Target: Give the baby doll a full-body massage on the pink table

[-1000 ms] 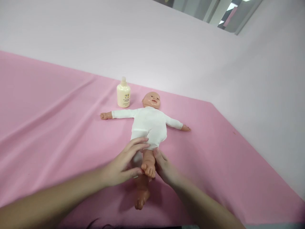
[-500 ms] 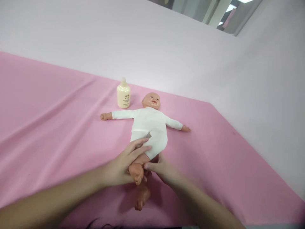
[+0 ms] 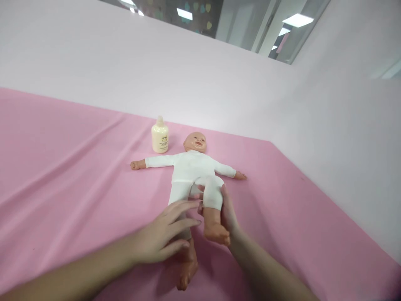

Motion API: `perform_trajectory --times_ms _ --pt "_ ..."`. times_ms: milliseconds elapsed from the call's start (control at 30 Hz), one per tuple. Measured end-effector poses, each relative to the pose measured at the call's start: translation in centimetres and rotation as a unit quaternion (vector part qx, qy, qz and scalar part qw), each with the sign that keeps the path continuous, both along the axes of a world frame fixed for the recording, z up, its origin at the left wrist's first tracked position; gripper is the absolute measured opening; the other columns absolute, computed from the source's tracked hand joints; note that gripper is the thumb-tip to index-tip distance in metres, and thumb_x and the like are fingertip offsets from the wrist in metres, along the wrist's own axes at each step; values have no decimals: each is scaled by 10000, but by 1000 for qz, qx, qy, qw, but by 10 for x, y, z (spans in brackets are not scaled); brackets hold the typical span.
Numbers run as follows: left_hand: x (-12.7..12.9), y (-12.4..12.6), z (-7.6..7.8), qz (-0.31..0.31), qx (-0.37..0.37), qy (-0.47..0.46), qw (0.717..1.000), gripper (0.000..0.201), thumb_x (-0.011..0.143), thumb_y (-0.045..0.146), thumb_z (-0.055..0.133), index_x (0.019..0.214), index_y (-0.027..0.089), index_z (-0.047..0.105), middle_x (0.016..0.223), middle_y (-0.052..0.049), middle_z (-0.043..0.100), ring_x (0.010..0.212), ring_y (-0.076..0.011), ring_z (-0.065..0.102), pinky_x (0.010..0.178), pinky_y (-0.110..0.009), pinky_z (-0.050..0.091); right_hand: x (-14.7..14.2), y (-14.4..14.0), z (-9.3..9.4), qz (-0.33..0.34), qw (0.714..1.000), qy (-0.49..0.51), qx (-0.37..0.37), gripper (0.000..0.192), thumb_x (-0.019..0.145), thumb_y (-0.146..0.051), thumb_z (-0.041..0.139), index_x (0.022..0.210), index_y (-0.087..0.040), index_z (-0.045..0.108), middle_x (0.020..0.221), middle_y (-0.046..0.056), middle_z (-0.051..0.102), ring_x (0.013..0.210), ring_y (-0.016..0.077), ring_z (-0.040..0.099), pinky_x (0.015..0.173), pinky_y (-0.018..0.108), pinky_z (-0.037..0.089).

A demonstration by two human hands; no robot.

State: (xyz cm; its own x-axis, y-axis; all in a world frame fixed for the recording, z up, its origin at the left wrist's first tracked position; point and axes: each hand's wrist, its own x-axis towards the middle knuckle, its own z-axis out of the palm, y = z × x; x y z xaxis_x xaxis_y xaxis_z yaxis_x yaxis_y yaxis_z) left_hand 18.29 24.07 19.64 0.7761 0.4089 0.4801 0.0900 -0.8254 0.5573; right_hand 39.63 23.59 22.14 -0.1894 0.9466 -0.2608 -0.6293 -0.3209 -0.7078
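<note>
A baby doll [image 3: 193, 168] in a white long-sleeved top and white trousers lies on its back, head away from me and arms stretched out sideways. My right hand [image 3: 229, 215] is wrapped around the raised, bent leg on the right, its thumb on the outer side and fingertips showing on the inner side. Over the other leg, which lies extended, my left hand [image 3: 164, 232] has its fingers spread, their tips close to the raised leg. Whether the left palm touches the lower leg is hidden. Both doll feet are bare.
A pale yellow bottle [image 3: 160, 140] with a clear top stands beside the doll's head on the left. Beneath lies a creased pink cloth [image 3: 78, 167]. A white wall [image 3: 125, 62] rises behind and to the right, with a window [image 3: 241, 25] above.
The raised leg has swung from across the other leg to the right, with my right hand now around it. My left hand has come off that leg, its fingers spreading.
</note>
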Motion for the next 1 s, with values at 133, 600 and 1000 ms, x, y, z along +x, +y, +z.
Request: perform_trajectory --times_ms 133,600,1000 --pt "2 6 -11 74 -41 -4 996 453 1017 343 389 1465 280 410 1601 -99 310 1480 -291 276 1204 -522 291 16 12 4 23 997 37 -63 762 720 -829 549 1056 -156 670 740 53 689 510 145 574 568 304 522" --pt "9 29 -36 216 -110 38 969 540 995 411 449 1512 301 342 1675 -79 120 1541 -315 88 1202 -585 245 14 19 -24 69 996 -20 -47 615 840 -702 547 973 -120 691 806 91 714 590 156 646 591 287 555" --pt "19 50 -31 233 -114 54 964 565 984 478 434 1502 265 355 1667 -105 159 1542 -294 100 1223 -564 183 17 26 -26 -25 948 -249 196 556 610 -472 858 1094 -297 645 1010 119 633 997 332 643 728 440 566"
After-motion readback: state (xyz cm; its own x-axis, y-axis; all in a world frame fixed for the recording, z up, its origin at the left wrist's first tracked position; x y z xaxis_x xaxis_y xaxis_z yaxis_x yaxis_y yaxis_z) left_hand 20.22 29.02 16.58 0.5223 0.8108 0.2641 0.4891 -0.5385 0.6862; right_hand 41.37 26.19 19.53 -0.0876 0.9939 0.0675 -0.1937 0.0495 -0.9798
